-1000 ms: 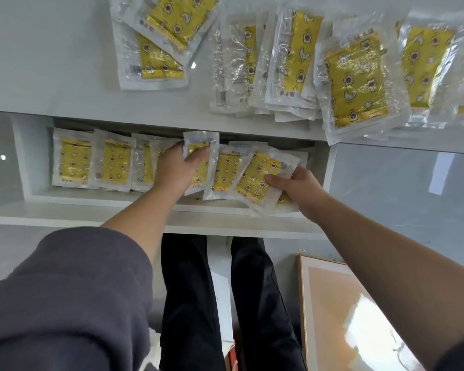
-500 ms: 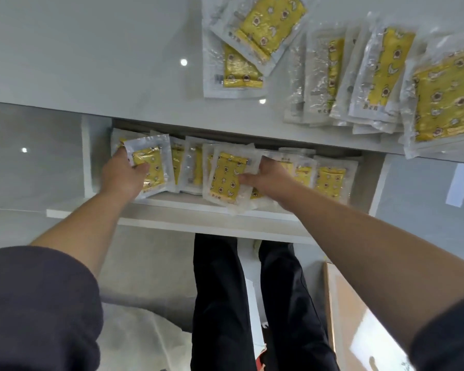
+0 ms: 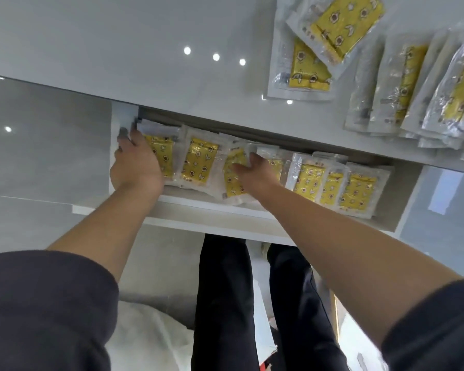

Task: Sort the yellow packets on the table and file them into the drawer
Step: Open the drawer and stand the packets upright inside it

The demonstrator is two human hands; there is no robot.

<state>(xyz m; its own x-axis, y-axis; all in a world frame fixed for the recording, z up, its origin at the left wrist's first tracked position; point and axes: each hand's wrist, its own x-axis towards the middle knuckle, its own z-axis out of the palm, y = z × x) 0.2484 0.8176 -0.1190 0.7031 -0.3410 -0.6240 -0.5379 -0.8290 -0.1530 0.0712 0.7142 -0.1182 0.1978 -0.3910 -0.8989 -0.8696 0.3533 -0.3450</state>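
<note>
- The drawer is white and stands pulled out below the front edge of the table. A row of yellow packets runs across it from left to right.
- The left hand is at the left end of that row, lying over the end packet. Its fingers reach to the packet's far left corner by the drawer wall. It cannot be told whether they pinch the packet or only press on it.
- Just right of that packet stands an upright packet, touched by neither hand.
- The right hand is near the middle of the row, its fingers loosely spread and laid on a tilted packet. The fingertips are blurred.
- Three more packets overlap one another at the right end of the drawer.
- On the table, two packets lie one over the other near the front edge. A fanned pile of packets lies to their right, running out of view.
- Below the drawer are the person's legs in black trousers, with a white sheet on the floor at the left.
- Dark sleeves cover both upper arms; the forearms are bare.
</note>
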